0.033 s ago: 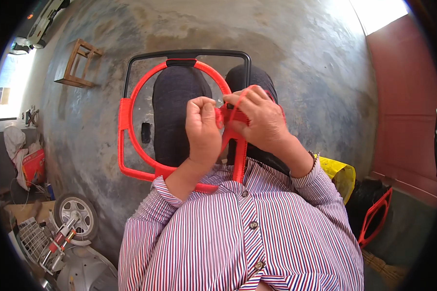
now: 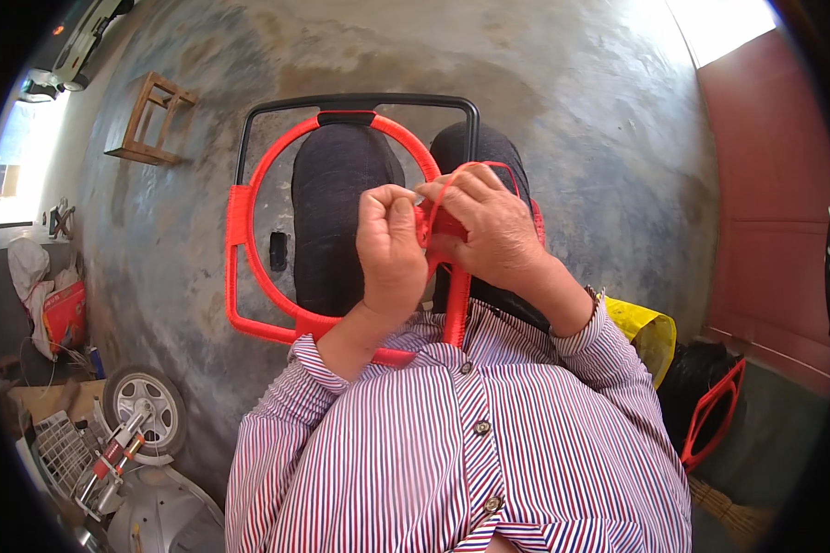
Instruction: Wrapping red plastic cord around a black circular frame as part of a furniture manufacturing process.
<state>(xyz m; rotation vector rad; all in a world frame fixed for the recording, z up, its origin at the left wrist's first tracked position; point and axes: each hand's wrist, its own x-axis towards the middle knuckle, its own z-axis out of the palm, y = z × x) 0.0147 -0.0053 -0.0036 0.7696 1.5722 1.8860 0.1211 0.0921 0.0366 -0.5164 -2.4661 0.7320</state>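
Across my thighs lies a frame [image 2: 236, 318], a rounded square with a ring inside it. Red cord is wound tightly over much of it, while the top and upper sides show bare black. At its right side my left hand [image 2: 389, 247] is closed, thumb against curled fingers, pinching red cord. My right hand [image 2: 491, 226] is closed just beside it, with its fingertips meeting the left hand's. A loose loop of red cord [image 2: 500, 166] passes over the right fingers. Behind the hands, the right bar and the exact grip are partly hidden.
A small wooden stool [image 2: 148, 120] stands at the far left. A wheel [image 2: 144, 415] and grey vehicle parts lie at the lower left. On the right are a yellow bag [image 2: 650, 336], another red-wrapped frame [image 2: 713, 419] and a dark red door [image 2: 775, 212].
Both hands have shifted very slightly, staying close together. The cord loop over my right fingers spreads a little farther to the right. The frame has barely moved.
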